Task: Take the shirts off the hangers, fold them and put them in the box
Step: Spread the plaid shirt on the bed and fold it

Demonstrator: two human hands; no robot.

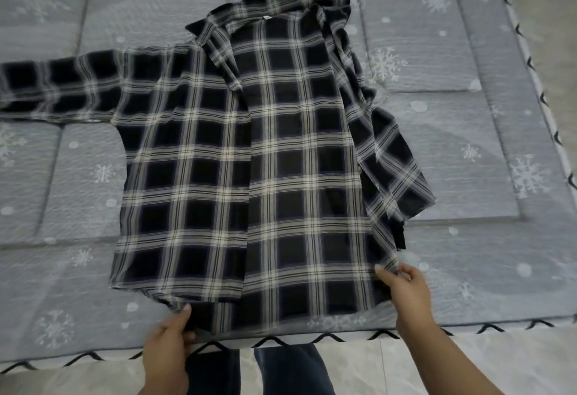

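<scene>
There is a single view, from a wide-angle camera worn on the person's head. It looks forward and steeply down over the near edge of a quilted mattress (468,113), which fills most of the frame beyond both hands. The left hand (168,344) and right hand (409,288) enter from the bottom edge, close under the lens (the wide lens bends the mattress border outward to the right of the right hand). Tiled floor (359,369) shows below and between the hands.
</scene>
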